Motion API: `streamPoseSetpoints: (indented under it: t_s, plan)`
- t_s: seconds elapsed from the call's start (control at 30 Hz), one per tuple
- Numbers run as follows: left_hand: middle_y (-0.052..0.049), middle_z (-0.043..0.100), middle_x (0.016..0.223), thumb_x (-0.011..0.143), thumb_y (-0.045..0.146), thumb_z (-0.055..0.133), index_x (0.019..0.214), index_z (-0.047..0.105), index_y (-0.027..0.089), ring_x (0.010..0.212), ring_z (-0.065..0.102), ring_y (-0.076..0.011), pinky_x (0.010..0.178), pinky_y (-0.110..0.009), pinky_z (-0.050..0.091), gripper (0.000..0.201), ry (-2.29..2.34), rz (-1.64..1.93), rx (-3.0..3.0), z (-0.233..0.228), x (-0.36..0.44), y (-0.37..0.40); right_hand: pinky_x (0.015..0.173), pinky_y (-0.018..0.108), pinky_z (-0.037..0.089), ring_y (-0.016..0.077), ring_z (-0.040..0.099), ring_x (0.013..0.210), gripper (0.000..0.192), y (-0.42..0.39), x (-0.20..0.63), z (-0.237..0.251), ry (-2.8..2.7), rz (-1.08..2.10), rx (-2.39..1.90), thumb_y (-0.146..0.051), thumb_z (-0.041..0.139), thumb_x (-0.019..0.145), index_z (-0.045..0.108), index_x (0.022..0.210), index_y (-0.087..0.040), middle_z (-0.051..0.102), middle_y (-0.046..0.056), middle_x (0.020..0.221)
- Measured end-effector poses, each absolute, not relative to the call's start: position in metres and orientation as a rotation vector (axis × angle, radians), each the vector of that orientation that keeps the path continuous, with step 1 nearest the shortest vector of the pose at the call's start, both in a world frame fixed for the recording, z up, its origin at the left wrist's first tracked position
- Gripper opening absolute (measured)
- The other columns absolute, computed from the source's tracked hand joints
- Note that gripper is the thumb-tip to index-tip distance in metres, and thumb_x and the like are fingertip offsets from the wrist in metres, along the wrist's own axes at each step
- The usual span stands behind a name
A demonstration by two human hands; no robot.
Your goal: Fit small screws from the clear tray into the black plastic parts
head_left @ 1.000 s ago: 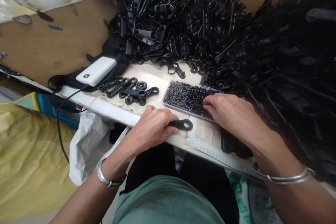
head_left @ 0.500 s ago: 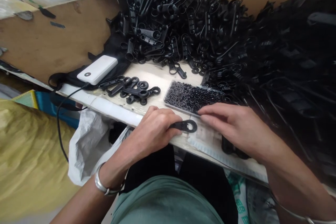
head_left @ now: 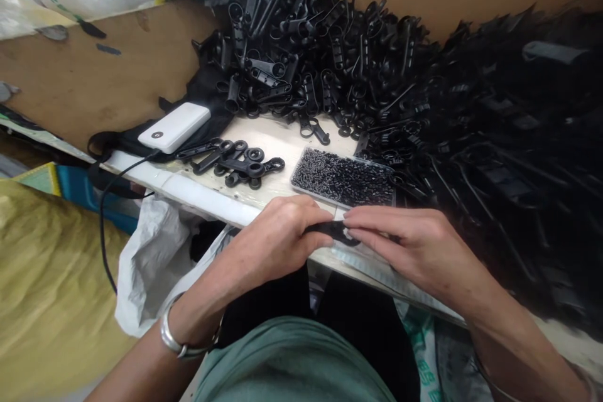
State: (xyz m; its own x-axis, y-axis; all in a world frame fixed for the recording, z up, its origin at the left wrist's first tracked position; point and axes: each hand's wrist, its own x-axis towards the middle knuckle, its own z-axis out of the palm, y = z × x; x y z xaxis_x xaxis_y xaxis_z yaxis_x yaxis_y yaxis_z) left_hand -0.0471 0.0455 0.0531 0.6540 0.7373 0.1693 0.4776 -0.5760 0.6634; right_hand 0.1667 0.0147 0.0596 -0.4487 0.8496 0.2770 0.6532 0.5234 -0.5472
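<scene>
Left hand [head_left: 277, 235]: curled round the shaft of a flat black plastic strap piece with a ring end [head_left: 332, 230], held at the near edge of the pale worktop [head_left: 277, 138]. Right hand [head_left: 409, 245]: fingertips pinched narrow on its ring end. Just behind: clear shallow rectangular tray of tiny glossy black bits [head_left: 342, 177]. Beyond: tangled heap of matching black plastic pieces [head_left: 330, 50]. Left: smooth white rounded power bank [head_left: 174, 127].

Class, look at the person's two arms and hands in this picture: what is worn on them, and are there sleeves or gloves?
Both hands, the left hand and the right hand, are bare, with no gloves. No sleeves show on the forearms. A plain silver-coloured metal bangle circles the left wrist. The right wrist lies at the picture's edge, too unclear to tell.
</scene>
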Motion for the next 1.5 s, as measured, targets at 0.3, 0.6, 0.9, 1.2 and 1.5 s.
streamPoseSetpoints:
  t_s: [0.3, 0.6, 0.9, 1.2, 1.5]
  plan:
    - [-0.002, 0.068, 0.093, 0.085, 0.021, 0.063, 0.095, 0.07, 0.021, 0.083, 0.061, -0.015, 0.075, -0.027, 0.048, 0.011, 0.91, 0.624, 2.286, 0.053, -0.045, 0.042, 0.082, 0.026, 0.056, 0.0177, 0.067, 0.09, 0.016, 0.01, 0.17, 0.058, -2.29, 0.376, -1.148, -0.012, 0.055, 0.091, 0.068, 0.098, -0.02, 0.069, 0.003, 0.101]
    - [-0.002, 0.065, 0.087, 0.089, 0.022, 0.058, 0.091, 0.068, 0.02, 0.08, 0.06, -0.0131, 0.071, -0.025, 0.046, 0.011, 0.953, 0.759, 2.239, 0.048, -0.037, 0.032, 0.082, 0.03, 0.058, 0.0194, 0.068, 0.089, 0.018, 0.009, 0.172, 0.056, -2.276, 0.283, -1.159, -0.012, 0.054, 0.091, 0.069, 0.097, -0.021, 0.07, 0.003, 0.099]
    - [-0.003, 0.064, 0.094, 0.091, 0.019, 0.054, 0.09, 0.064, 0.018, 0.08, 0.059, -0.0109, 0.072, -0.022, 0.048, 0.01, 0.926, 0.921, 2.257, 0.04, -0.033, 0.021, 0.082, 0.029, 0.057, 0.0188, 0.068, 0.087, 0.019, 0.01, 0.174, 0.057, -2.281, 0.302, -1.165, -0.009, 0.054, 0.089, 0.068, 0.091, -0.02, 0.071, 0.002, 0.095]
    - [-0.003, 0.063, 0.097, 0.09, 0.018, 0.056, 0.094, 0.061, 0.019, 0.085, 0.06, -0.0108, 0.077, -0.021, 0.05, 0.007, 0.92, 1.04, 2.244, 0.031, -0.033, 0.018, 0.082, 0.028, 0.058, 0.0187, 0.068, 0.089, 0.017, 0.01, 0.173, 0.053, -2.281, 0.249, -1.135, -0.01, 0.055, 0.089, 0.067, 0.091, -0.02, 0.07, 0.003, 0.097]
    - [-0.003, 0.064, 0.097, 0.09, 0.018, 0.056, 0.097, 0.062, 0.019, 0.086, 0.06, -0.0104, 0.078, -0.02, 0.049, 0.009, 0.941, 1.064, 2.22, 0.028, -0.034, 0.016, 0.081, 0.026, 0.055, 0.0183, 0.067, 0.089, 0.014, 0.008, 0.169, 0.048, -2.278, 0.248, -1.123, -0.011, 0.053, 0.092, 0.065, 0.09, -0.017, 0.069, 0.005, 0.098]
